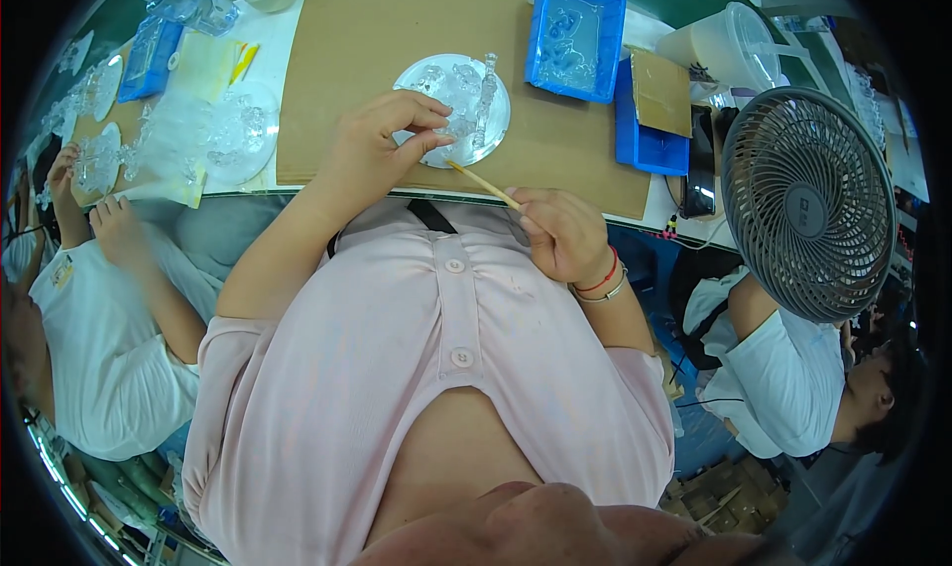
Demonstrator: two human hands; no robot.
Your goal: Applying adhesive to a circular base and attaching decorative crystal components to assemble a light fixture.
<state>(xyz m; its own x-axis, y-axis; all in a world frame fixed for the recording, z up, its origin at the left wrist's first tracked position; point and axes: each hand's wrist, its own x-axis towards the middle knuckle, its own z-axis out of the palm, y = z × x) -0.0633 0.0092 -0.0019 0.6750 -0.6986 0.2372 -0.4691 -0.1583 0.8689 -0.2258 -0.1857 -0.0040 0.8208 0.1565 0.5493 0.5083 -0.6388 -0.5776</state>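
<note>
A round white plate (pixel 493 141) lies in front of me, with several clear plastic pieces (pixel 464 77) on it. One long, beaded clear piece (pixel 486 100) lies along its right side. My left hand (pixel 389 134) is over the plate's left part, thumb and fingers curled toward each other; whatever they pinch is too small and see-through to make out. Between the fingers of my right hand (pixel 563 231) is a thin wooden stick (pixel 486 185), just off the plate's near edge. Its tip points up and left toward my left thumb.
Brown cardboard (pixel 347 30) covers the table. A blue tray (pixel 575 40) of clear pieces stands back right, beside a blue box (pixel 659 149), a clear tub (pixel 729 50) and a fan (pixel 808 204). Co-workers sit left and right; another plate (pixel 260 154) lies at left.
</note>
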